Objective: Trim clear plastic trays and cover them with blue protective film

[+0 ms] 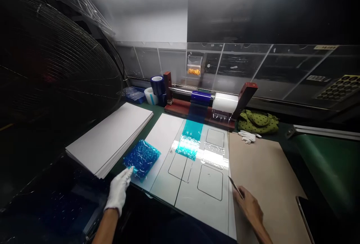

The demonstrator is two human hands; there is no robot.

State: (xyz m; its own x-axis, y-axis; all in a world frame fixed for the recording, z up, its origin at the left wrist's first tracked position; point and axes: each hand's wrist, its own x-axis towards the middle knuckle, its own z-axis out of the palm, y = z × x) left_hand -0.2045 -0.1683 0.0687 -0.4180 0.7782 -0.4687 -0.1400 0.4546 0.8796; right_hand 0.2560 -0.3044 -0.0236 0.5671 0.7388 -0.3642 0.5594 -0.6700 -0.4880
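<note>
My left hand (119,189), in a white glove, has its fingers pressed together at the near left corner of a stack of crinkled blue film (143,158). A lighter teal edge shows at the fingertips. My bare right hand (250,206) grips a thin pointed metal tool (235,187), whose exact kind I cannot make out. Its tip points up and left, close to the right edge of a pale board marked with black outlines (197,208). Teal film (191,133) from a blue roll (201,97) and clear film (215,154) from a white roll (225,102) lie across the board.
A wooden roll stand (180,107) is behind the board. White sheets (109,135) are stacked at left beside a large fan (62,56). Spare rolls (158,86) stand behind. Brown cardboard (261,172), a phone-like dark object (317,219) and a green dotted cloth (257,121) lie right.
</note>
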